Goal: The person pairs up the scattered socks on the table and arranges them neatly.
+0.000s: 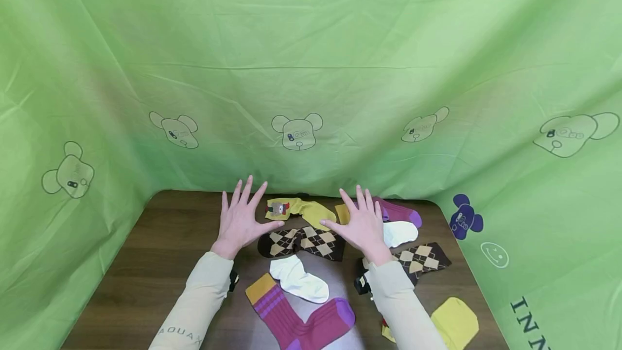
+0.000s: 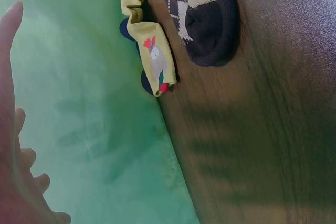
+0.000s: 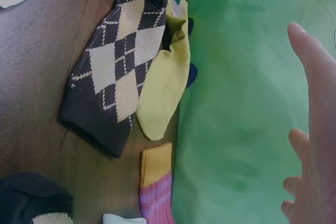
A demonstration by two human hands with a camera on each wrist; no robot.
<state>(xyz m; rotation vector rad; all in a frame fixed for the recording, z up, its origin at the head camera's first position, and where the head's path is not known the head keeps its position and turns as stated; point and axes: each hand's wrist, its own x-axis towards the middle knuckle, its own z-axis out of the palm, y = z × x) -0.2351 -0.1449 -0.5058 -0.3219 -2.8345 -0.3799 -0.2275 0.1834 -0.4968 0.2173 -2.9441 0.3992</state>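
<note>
The left hand (image 1: 239,223) and the right hand (image 1: 359,226) hover well apart over the far part of the surface (image 1: 146,263), palms down, fingers spread and straight; neither holds anything. Between them, along the far edge, lies a yellow sock (image 1: 316,214) with an animal figure at its cuff, and just nearer, a brown argyle sock (image 1: 320,243). Closer to the near edge, around the middle, are a white sock (image 1: 298,281) and a maroon sock (image 1: 316,334) with a mustard cuff.

By the far right corner, partly behind the right hand, lies a second maroon sock (image 1: 400,213), with a second white sock (image 1: 402,233) just nearer. A second argyle sock (image 1: 425,259) sits towards the right edge, partly under the right sleeve (image 1: 400,307); a second yellow sock (image 1: 455,320) lies nearer the near right corner, crossed by that sleeve.

All should be light, limp and hard to damage, the knit giving good grip. The cuff seems the best place to pinch; the argyle pair looks thicker, the white ones thin and short.

The surface is dark wood grain with a pale glare near its middle. Green cloth (image 1: 340,96) printed with bear faces hangs beyond the far edge and along both sides, creased, with a smiley and lettering on the right.
</note>
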